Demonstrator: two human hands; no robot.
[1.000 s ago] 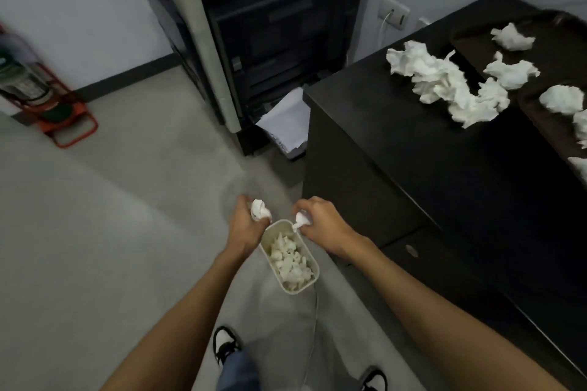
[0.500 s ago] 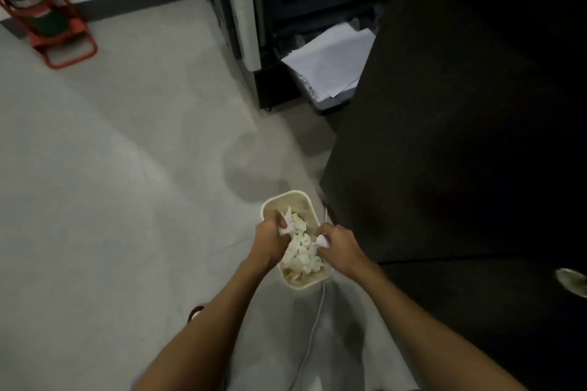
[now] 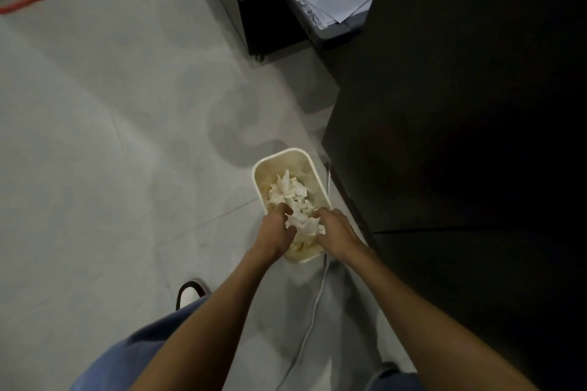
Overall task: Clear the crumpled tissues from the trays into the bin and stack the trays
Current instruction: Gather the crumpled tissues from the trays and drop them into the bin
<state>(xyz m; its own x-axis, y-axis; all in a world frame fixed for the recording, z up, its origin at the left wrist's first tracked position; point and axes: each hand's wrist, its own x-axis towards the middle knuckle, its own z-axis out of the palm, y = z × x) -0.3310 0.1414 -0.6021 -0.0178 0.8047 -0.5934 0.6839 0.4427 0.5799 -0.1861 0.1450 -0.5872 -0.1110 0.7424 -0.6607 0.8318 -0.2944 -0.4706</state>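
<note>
Both hands are reaching down into the bin (image 3: 287, 158), which is standing on the floor (image 3: 95, 152) just beside the dark cabinet (image 3: 460, 105) whose top is the surface out of view here. The left hand (image 3: 276, 233) is lying over the bin's near-left rim with fingers loosely curled and spread, pressing at the crumpled tissues (image 3: 293, 200); the right hand (image 3: 333, 232) is sitting over the near-right rim, fingers bent around a wad, though whether it is gripping or letting go I cannot tell. The bin is lying directly ahead of and below the hands, its long axis running away from the person and tilting slightly left at the far end. Neither hand is nearer; each is flanking the near end. The trays are not showing in this view, so the coming move is likely turning back up and to the right.
</note>
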